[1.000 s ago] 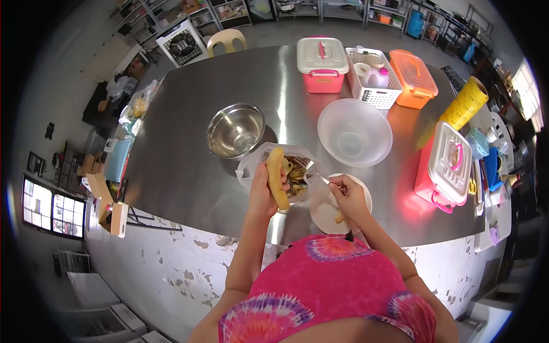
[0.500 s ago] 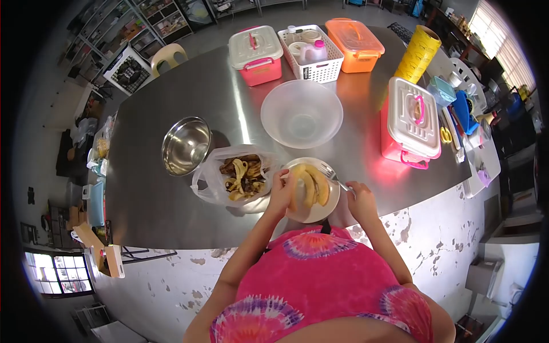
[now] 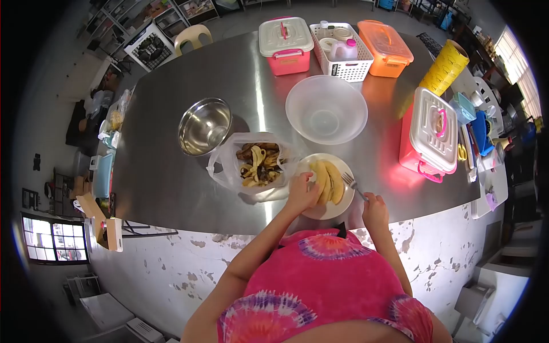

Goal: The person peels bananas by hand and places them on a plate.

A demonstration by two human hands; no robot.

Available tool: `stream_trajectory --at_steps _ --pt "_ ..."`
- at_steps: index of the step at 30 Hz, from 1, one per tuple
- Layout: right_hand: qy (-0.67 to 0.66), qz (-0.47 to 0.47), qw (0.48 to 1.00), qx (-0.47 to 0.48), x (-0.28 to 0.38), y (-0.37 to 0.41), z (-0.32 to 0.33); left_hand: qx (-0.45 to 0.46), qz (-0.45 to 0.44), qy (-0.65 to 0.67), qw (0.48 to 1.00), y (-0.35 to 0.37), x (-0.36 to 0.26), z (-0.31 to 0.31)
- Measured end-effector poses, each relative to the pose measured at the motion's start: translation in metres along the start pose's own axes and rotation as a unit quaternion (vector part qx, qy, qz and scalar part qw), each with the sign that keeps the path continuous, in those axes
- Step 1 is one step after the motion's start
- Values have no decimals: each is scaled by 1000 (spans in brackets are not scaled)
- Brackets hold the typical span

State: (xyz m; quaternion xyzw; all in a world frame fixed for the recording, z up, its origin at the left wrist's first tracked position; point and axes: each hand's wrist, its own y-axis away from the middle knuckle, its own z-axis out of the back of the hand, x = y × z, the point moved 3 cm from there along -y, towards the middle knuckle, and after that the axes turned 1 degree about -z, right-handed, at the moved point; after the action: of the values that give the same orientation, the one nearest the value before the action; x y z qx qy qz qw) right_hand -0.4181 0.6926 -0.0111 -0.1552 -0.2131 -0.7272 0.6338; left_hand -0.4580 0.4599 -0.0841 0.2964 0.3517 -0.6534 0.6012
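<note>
Yellow bananas, peeled, lie side by side on a white plate at the table's near edge. The left hand covers their near ends. Its fingers curl out of sight, so I cannot tell whether it grips or only rests there. The right hand is closed round the handle of a fork, whose prongs sit at the plate's rim. The handle itself is mostly hidden in the fist.

Just left of the plate, a clear bag holds brown peels, which are blurred behind the plastic. The steel table shows streaks of glare and carries a metal bowl and a clear bowl. Shelves and a chair stand beyond, bent by the lens.
</note>
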Motion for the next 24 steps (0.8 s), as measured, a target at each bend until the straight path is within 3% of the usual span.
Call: stream_trajectory --at_steps 2,5,9,14,18,20,24 --pt "26 16 999 16 1 0 -1 62 84 30 994 3 -1 -3" --pt "62 16 996 57 10 0 6 62 121 88 987 3 -15 -6" --pt "78 40 993 78 17 0 18 65 119 79 988 0 -26 -8" --pt "126 35 991 38 22 -4 28 52 139 8 989 0 -17 -2" --pt "131 53 990 11 29 -21 30 19 86 -115 989 0 -27 2" --pt "132 103 986 15 42 -34 24 -38 11 -193 981 1 -35 4" --pt "162 147 976 20 48 -63 5 -69 -47 -195 977 5 -54 2"
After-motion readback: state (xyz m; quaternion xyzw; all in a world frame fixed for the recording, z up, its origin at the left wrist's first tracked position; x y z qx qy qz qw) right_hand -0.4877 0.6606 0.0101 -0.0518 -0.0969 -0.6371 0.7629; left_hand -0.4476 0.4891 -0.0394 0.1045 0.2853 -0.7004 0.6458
